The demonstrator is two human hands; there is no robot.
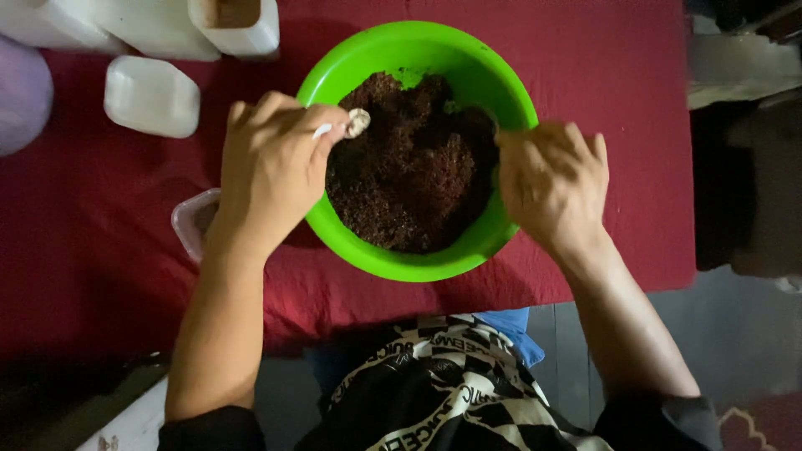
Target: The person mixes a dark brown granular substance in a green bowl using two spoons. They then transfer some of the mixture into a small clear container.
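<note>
A bright green bowl (pixel 368 54) sits on a dark red cloth, filled with dark brown crumbly soil (pixel 409 167). My left hand (pixel 271 171) hovers over the bowl's left rim and pinches a small pale, rounded object (pixel 357 122) between its fingertips, right above the soil. My right hand (pixel 555 184) rests at the bowl's right rim with fingers curled onto the edge, touching the soil's margin.
White plastic containers (pixel 152 96) stand at the back left, one open-topped tub (pixel 238 23) among them. A clear small container (pixel 192 221) lies partly under my left wrist. A purple object (pixel 21 92) is at the far left. The cloth's edge (pixel 501 292) runs near my body.
</note>
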